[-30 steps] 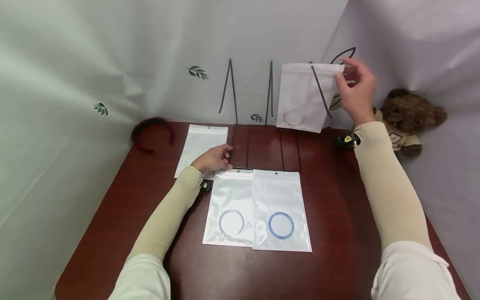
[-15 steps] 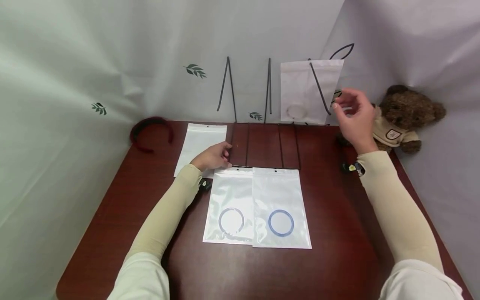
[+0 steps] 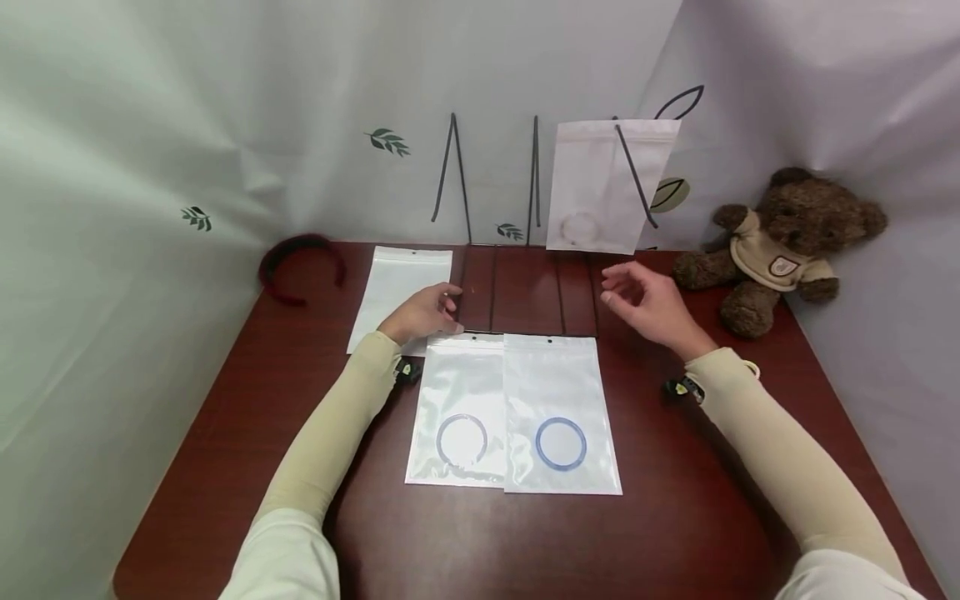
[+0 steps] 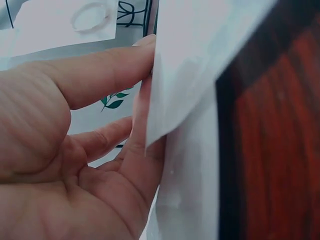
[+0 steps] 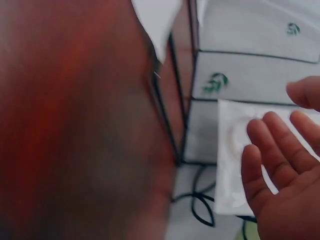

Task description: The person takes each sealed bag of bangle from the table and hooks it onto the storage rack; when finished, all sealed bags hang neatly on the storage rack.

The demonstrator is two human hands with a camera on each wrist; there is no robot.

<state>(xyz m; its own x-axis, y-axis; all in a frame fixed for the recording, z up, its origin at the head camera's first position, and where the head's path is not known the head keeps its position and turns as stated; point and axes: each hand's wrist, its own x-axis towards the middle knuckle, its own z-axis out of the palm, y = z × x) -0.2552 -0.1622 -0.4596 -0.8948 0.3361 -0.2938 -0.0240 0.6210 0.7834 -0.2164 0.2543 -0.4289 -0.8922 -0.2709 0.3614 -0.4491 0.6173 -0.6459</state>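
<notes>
A black wire display rack (image 3: 561,292) stands at the back of the table, its upright hooks rising against the curtain. From its right hook hangs a white zip bag (image 3: 592,187) with a faint ring showing through. My left hand (image 3: 422,314) holds the rack's front left corner between thumb and fingers; in the left wrist view, bag edges partly hide the fingers. My right hand (image 3: 651,307) hovers right of the rack, fingers loosely bent, holding nothing. Two flat bags lie before the rack, one with a pale ring (image 3: 462,440), one with a blue ring (image 3: 561,444).
Another white bag (image 3: 401,279) lies left of the rack, partly under the left hand. A dark red headband (image 3: 300,242) rests at the back left. To the right sits a brown teddy bear (image 3: 780,242). White curtain (image 3: 300,108) encloses the table (image 3: 247,417).
My right hand has let go of the hanging bag and come down toward the table, near the rack's right side. The bag swings slightly on its hook. My left hand stays put.
</notes>
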